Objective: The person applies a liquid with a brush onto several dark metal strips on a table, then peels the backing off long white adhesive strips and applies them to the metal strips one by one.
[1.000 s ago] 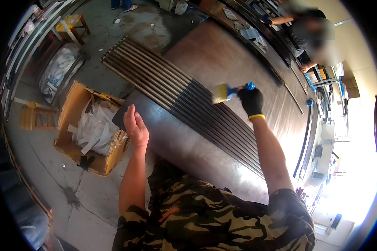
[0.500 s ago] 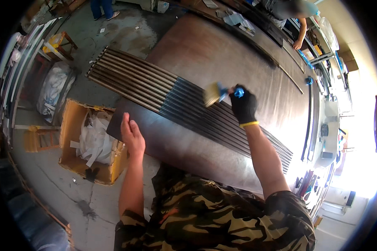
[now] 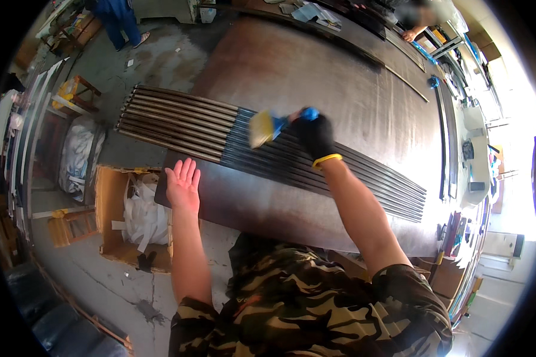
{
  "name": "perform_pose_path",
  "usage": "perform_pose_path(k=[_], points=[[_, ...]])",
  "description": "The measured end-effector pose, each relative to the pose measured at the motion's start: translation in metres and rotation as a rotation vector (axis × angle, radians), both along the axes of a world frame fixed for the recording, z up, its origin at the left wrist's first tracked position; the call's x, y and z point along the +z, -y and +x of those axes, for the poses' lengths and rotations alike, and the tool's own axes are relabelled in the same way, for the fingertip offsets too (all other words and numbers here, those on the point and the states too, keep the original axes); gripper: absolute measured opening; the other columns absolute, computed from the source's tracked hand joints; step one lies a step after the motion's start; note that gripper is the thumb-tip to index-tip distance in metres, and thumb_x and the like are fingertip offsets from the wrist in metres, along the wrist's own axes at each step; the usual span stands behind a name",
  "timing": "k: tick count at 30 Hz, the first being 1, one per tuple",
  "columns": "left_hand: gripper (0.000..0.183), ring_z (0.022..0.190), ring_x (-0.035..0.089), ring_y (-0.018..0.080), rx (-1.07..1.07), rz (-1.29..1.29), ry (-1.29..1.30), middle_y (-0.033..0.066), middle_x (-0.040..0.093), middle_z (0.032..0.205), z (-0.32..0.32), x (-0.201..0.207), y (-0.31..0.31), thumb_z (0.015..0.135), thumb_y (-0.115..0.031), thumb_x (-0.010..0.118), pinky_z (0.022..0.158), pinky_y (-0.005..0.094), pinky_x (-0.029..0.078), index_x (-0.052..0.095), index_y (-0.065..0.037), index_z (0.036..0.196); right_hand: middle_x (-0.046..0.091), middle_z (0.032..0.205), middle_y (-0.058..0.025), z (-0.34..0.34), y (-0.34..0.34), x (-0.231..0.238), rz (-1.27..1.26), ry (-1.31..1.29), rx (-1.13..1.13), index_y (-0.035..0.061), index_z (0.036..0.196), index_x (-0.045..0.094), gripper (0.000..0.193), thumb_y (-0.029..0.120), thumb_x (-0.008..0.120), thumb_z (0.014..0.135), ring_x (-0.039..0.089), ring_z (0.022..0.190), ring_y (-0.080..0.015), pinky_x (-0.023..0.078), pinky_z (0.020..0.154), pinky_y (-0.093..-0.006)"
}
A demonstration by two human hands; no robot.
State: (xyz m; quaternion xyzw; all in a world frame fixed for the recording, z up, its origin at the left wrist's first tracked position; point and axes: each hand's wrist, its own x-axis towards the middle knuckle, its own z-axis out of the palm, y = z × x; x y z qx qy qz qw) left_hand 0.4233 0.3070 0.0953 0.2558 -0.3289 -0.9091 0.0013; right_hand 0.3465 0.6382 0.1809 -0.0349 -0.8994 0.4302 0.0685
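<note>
Several long metal rods (image 3: 181,124) lie side by side in a slanting row across the dark table (image 3: 339,71). Their left ends are brownish metal and stick out past the table edge; from a straight line onward they look dark and bluish, as if coated. My right hand (image 3: 314,135), in a black glove with a yellow cuff, grips a wide paintbrush (image 3: 261,128) with pale bristles and a blue handle. The blurred bristles are over the dark part, near that line; contact cannot be made out. Bare and palm up, my left hand (image 3: 183,185) is open beside the table's near left edge, holding nothing.
Below my left hand stands a cardboard box (image 3: 108,217) with white strips inside. A small wooden stool (image 3: 71,229) is left of it. A thin bar (image 3: 408,84) lies on the far side of the table. Another person's hand (image 3: 412,34) shows at the far right; someone in blue trousers (image 3: 116,24) stands far left.
My right hand has moved the paintbrush leftward along the rods, toward the line where the dark part begins. My left hand has turned palm up with its fingers spread more. The view has shifted slightly.
</note>
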Motion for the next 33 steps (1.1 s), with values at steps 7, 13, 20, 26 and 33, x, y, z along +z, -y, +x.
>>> perform_pose_path(k=[7, 13, 20, 26, 33], points=[[0.08, 0.142, 0.029, 0.0369, -0.128, 0.19, 0.01, 0.0268, 0.029, 0.152, 0.024, -0.004, -0.031, 0.101, -0.054, 0.037, 0.117, 0.0466, 0.026, 0.018, 0.007, 0.149, 0.067, 0.077, -0.0079, 0.136, 0.02, 0.03, 0.771, -0.186, 0.611, 0.0067, 0.095, 0.065, 0.019, 0.022, 0.056, 0.091, 0.066, 0.07, -0.0257, 0.055, 0.076, -0.0388], [0.082, 0.143, 0.027, 0.0387, -0.179, 0.236, 0.035, 0.0296, 0.024, 0.152, 0.03, 0.008, -0.061, 0.1, -0.053, 0.039, 0.116, 0.0503, 0.027, 0.013, 0.008, 0.149, 0.071, 0.082, -0.0117, 0.092, -0.086, -0.02, -0.05, 0.112, 0.194, 0.0089, 0.086, 0.068, 0.013, 0.018, 0.06, 0.09, 0.069, 0.074, -0.0252, 0.053, 0.068, -0.0355], [0.085, 0.142, 0.028, 0.0407, -0.183, 0.258, 0.079, 0.0299, 0.027, 0.151, 0.046, 0.006, -0.086, 0.1, -0.054, 0.038, 0.117, 0.0502, 0.026, 0.012, 0.01, 0.148, 0.068, 0.076, -0.0072, 0.12, -0.029, 0.03, 0.65, -0.241, 0.388, 0.0121, 0.084, 0.067, 0.014, 0.02, 0.056, 0.09, 0.065, 0.067, -0.0279, 0.052, 0.062, -0.0383], [0.085, 0.143, 0.026, 0.0385, -0.202, 0.251, 0.069, 0.0279, 0.027, 0.152, 0.046, 0.008, -0.087, 0.099, -0.057, 0.039, 0.118, 0.0488, 0.023, 0.016, 0.009, 0.148, 0.067, 0.074, -0.0101, 0.108, -0.093, 0.002, 0.011, 0.122, 0.153, 0.0101, 0.086, 0.068, 0.019, 0.023, 0.056, 0.094, 0.064, 0.061, -0.0277, 0.052, 0.059, -0.0378], [0.085, 0.144, 0.025, 0.037, -0.187, 0.198, 0.095, 0.0265, 0.027, 0.153, 0.061, 0.012, -0.118, 0.099, -0.057, 0.037, 0.118, 0.0468, 0.023, 0.015, 0.008, 0.149, 0.067, 0.084, -0.0147, 0.148, -0.054, 0.067, 0.579, -0.5, 0.25, 0.0073, 0.096, 0.066, 0.019, 0.024, 0.064, 0.086, 0.065, 0.077, -0.0298, 0.052, 0.069, -0.0407]])
